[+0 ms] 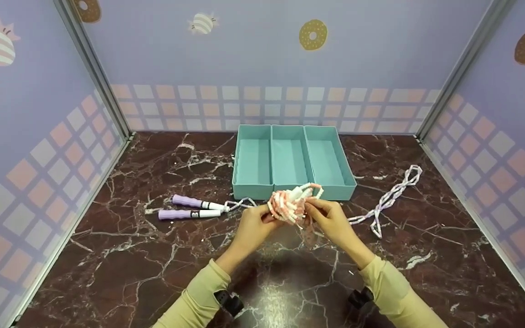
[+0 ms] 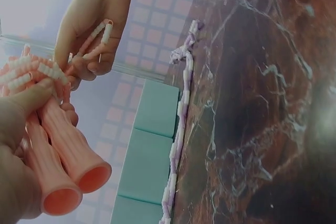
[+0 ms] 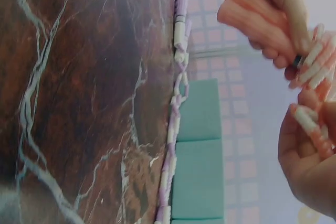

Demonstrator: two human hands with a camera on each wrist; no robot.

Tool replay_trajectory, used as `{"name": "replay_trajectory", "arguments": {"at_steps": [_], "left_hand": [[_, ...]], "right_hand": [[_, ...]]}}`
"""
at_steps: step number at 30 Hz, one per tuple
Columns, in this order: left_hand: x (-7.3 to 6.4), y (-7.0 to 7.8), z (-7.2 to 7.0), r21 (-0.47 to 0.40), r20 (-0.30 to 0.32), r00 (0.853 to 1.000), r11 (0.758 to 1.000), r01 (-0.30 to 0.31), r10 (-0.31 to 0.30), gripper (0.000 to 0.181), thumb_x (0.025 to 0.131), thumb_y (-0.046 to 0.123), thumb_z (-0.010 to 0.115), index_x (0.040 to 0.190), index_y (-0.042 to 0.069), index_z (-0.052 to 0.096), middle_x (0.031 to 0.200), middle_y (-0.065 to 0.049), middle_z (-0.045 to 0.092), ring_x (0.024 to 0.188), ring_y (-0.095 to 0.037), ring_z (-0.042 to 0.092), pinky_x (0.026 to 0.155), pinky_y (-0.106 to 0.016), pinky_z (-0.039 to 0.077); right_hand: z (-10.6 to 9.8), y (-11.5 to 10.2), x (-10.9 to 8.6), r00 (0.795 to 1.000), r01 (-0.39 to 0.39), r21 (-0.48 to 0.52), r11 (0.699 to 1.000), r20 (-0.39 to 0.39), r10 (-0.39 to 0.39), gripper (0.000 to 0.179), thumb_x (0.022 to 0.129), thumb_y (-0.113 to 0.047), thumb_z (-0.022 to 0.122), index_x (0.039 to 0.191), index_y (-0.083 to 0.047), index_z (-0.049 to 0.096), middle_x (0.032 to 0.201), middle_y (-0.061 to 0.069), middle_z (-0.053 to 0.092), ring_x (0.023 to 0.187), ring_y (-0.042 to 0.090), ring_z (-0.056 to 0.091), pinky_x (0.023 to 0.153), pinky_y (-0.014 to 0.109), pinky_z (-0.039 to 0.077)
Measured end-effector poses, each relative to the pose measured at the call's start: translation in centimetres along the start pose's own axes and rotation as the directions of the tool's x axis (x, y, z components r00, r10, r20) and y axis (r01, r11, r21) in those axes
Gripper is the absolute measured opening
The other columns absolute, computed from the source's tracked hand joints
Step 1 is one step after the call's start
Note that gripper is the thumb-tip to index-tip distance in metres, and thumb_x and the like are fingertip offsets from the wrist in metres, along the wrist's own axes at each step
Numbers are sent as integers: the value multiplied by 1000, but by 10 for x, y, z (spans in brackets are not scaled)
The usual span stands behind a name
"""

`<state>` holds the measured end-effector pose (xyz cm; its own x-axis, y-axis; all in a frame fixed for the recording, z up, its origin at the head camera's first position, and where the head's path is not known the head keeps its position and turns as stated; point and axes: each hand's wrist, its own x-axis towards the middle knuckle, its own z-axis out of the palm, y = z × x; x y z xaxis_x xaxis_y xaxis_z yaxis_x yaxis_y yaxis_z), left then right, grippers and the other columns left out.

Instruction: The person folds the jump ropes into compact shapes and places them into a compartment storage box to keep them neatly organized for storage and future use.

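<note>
A pink-and-white beaded jump rope (image 1: 285, 207) is bunched in a coil between my hands, in front of the teal box. My left hand (image 1: 251, 230) grips it, and in the left wrist view its thumb lies over the two pink handles (image 2: 73, 145), whose hollow ends face the camera. The beads wrap around the upper part of the handles. My right hand (image 1: 335, 224) pinches a loop of the beaded cord (image 3: 310, 124) at the coil's right side. Palm and fingers hide part of the rope.
A teal box (image 1: 253, 191) with three compartments stands behind the hands. A purple-and-white beaded jump rope (image 1: 385, 200) stretches across the marble-patterned table (image 1: 153, 264) in front of it, its purple handles (image 1: 176, 214) at the left. Patterned panels enclose the back and sides.
</note>
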<state>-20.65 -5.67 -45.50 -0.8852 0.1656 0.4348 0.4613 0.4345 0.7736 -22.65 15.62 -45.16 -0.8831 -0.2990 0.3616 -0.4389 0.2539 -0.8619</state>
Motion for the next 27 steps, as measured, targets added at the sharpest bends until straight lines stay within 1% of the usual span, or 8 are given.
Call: {"name": "replay_trajectory", "arguments": {"at_steps": [6,10,15,18,20,22,25,27], "left_hand": [[2,-1,3,-46,-25,994,994,104,-105,18,81,21,80,85,5,74,59,4,52,53,0,41,50,-15,36],[4,-1,5,-92,-37,991,988,121,-125,21,81,21,80,91,3,75,63,-2,61,54,-1,45,50,-16,39],[3,-1,5,-108,-52,989,985,136,-142,19,82,18,79,90,1,75,68,-8,65,58,-3,47,53,-16,40],[3,-1,5,-117,-60,984,980,159,-167,16,82,14,77,86,-1,73,68,-7,64,59,-5,47,53,-17,39],[4,-1,4,-138,-59,979,973,186,-195,16,82,13,76,84,-3,72,66,-6,62,59,-5,47,52,-17,38],[4,-2,4,-176,-50,972,960,219,-230,17,83,13,76,83,-4,71,66,-4,62,58,-5,48,51,-17,38],[3,-2,4,-231,-23,965,940,251,-263,21,84,15,76,85,-5,71,66,-1,60,57,-4,49,51,-17,39],[2,-2,4,-274,6,961,924,268,-278,21,85,15,75,86,-6,71,65,0,60,56,-5,50,50,-17,39]], "right_hand": [[11,-10,-8,995,-40,-27,999,-91,37,31,97,0,57,126,9,62,86,22,70,59,0,55,52,16,46],[18,-13,-14,990,32,-75,997,-135,-42,36,97,-1,56,132,5,58,99,18,71,66,1,56,58,15,47],[23,-13,-22,975,128,-184,975,-155,-157,40,99,-3,54,139,1,54,120,14,69,90,5,62,78,18,53],[24,-12,-27,960,200,-243,949,-145,-240,42,98,-3,54,141,-2,52,121,13,68,94,10,64,79,22,57],[24,-12,-29,944,269,-283,921,-113,-311,49,95,-5,60,143,-2,49,116,11,67,91,12,64,76,23,57],[23,-11,-31,926,330,-318,889,-72,-370,61,90,-11,69,145,-2,46,116,10,65,92,14,63,75,23,56],[22,-11,-32,901,403,-360,841,-6,-434,85,78,-19,83,148,1,40,122,10,61,99,19,61,83,28,54],[22,-9,-32,886,430,-382,818,3,-465,90,74,-17,86,148,2,39,124,10,60,101,20,60,85,29,54]]}}
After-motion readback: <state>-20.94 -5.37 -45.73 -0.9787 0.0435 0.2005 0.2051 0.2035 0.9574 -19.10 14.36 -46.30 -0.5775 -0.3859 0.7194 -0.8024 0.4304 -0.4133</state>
